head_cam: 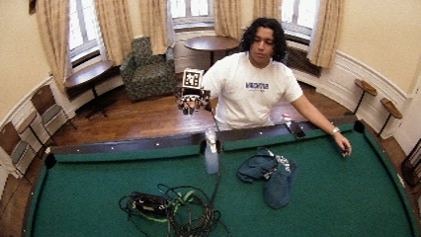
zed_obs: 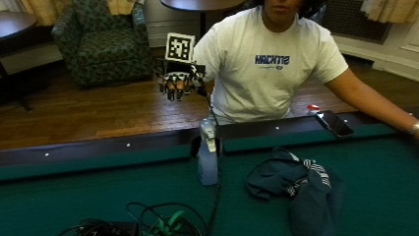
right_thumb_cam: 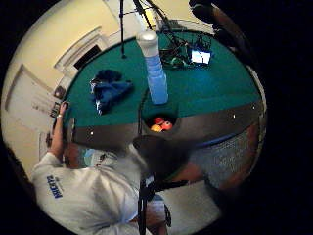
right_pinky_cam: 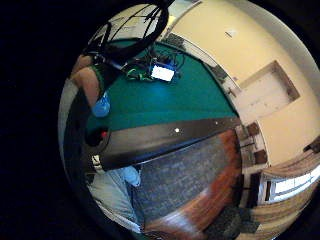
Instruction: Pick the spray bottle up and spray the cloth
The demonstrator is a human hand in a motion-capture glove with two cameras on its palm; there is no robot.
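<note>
A clear spray bottle with a white trigger head stands upright on the green felt, just in front of the side pocket. A dark blue cloth lies crumpled on the felt to the bottle's right. My gloved right hand hangs in the air above and behind the table rail, well apart from the bottle, fingers pointing down and holding nothing. The thumb side palm view looks down on the bottle and the cloth. The wide outside view shows the hand, the bottle and the cloth.
The dark wooden rail runs between me and the felt. Balls lie in the side pocket. A tangle of cables sits on the near felt. A phone lies on the rail. The bare left hand rests on the felt.
</note>
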